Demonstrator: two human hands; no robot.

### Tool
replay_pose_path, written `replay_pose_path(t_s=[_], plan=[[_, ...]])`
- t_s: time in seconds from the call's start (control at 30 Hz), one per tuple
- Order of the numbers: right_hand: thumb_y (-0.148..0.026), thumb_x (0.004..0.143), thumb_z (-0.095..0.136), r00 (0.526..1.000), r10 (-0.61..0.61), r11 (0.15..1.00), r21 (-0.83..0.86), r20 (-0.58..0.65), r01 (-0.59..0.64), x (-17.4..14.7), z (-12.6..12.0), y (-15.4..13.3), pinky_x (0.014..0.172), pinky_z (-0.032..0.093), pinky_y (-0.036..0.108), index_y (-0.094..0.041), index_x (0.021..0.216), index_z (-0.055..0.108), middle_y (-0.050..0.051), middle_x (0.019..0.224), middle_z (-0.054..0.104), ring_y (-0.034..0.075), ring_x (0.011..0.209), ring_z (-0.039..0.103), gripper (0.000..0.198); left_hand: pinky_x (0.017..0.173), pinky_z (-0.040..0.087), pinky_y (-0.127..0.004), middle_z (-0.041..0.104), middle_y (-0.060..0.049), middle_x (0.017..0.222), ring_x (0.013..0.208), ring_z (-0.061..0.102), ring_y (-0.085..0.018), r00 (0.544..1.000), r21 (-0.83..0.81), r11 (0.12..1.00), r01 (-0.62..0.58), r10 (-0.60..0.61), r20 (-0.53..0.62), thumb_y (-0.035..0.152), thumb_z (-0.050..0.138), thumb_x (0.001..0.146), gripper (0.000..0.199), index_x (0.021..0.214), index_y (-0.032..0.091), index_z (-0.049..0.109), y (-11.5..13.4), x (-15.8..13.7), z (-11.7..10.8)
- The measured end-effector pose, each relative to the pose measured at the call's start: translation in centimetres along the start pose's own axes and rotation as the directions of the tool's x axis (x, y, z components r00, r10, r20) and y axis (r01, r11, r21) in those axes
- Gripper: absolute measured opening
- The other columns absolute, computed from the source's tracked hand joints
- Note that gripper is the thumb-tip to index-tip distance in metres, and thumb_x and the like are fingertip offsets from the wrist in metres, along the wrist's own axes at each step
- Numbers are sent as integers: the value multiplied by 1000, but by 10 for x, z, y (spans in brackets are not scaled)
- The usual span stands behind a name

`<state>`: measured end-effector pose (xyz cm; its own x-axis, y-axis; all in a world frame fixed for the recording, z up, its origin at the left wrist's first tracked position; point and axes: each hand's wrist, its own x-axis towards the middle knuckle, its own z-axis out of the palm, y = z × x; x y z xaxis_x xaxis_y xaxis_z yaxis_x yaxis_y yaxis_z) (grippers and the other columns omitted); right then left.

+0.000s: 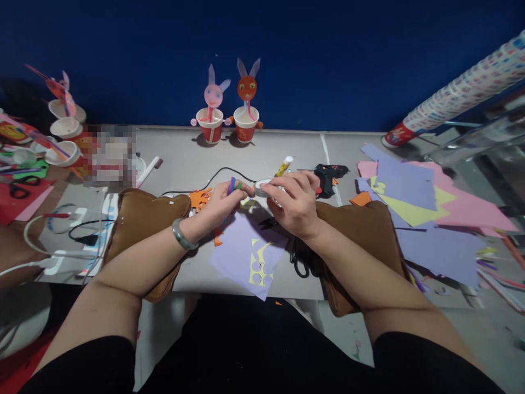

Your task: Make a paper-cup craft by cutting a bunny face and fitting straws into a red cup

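Observation:
My right hand (293,202) grips a roll of white tape (262,189) between thumb and fingers above the table. Just left of it, my left hand (227,200) has its fingers pressed together, their tips at the roll's edge; what they pinch is hidden. Purple and green bands (233,185) circle a finger of that hand. Under both hands lies a purple sheet (233,254), with a yellow paper scrap full of round holes (255,276) on top. Black-handled scissors (301,267) rest beneath my right wrist. A yellow-and-white tube (284,166) shows behind the tape.
Brown cushions (141,230) (361,235) lie under my forearms. A black glue gun (328,178) sits behind the right hand. Two rabbit-faced paper cups (210,128) (246,126) stand at the back. Coloured paper (410,180) and a long cup stack (459,98) are right; power strips (96,235) left.

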<state>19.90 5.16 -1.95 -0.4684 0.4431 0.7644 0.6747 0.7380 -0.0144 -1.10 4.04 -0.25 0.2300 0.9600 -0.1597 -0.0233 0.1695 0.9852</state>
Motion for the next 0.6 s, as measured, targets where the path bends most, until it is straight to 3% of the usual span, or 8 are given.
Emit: replay_pose_path(t_s=[0.2, 0.33, 0.47, 0.6], plan=[[-18, 93, 62, 1000, -6, 1000, 13, -16, 6, 0, 1, -1, 95, 36, 45, -33, 119, 68, 1, 103, 74, 23, 98, 59, 30, 56, 35, -26, 51, 5, 58, 58, 46, -9, 994, 83, 990, -111, 110, 9, 38, 76, 77, 23, 78, 18, 66, -3, -1, -1], [-19, 92, 63, 999, 18, 999, 45, -45, -16, 3, 0, -1, 94, 40, 43, -28, 113, 67, 2, 100, 75, 23, 96, 62, 23, 52, 31, -26, 50, 4, 57, 55, 42, -9, 990, 74, 987, -142, 141, 17, 36, 76, 79, 19, 78, 18, 68, -6, 1, -4], [-20, 92, 61, 991, 127, 970, 203, 38, -132, 5, -3, -1, 92, 46, 43, -25, 108, 67, 3, 101, 77, 24, 97, 66, 18, 46, 20, -26, 47, 5, 56, 48, 32, -6, 995, -48, 998, -50, 54, 82, 42, 83, 74, 28, 76, 19, 68, -2, 1, -6], [-19, 88, 63, 946, 311, 847, 425, 90, -319, 9, -6, -3, 86, 52, 41, -24, 100, 69, 4, 96, 76, 23, 92, 68, 14, 44, 17, -25, 49, 4, 59, 46, 32, -5, 990, -175, 985, 14, 11, 139, 45, 88, 71, 34, 73, 18, 67, 8, -4, -4]])
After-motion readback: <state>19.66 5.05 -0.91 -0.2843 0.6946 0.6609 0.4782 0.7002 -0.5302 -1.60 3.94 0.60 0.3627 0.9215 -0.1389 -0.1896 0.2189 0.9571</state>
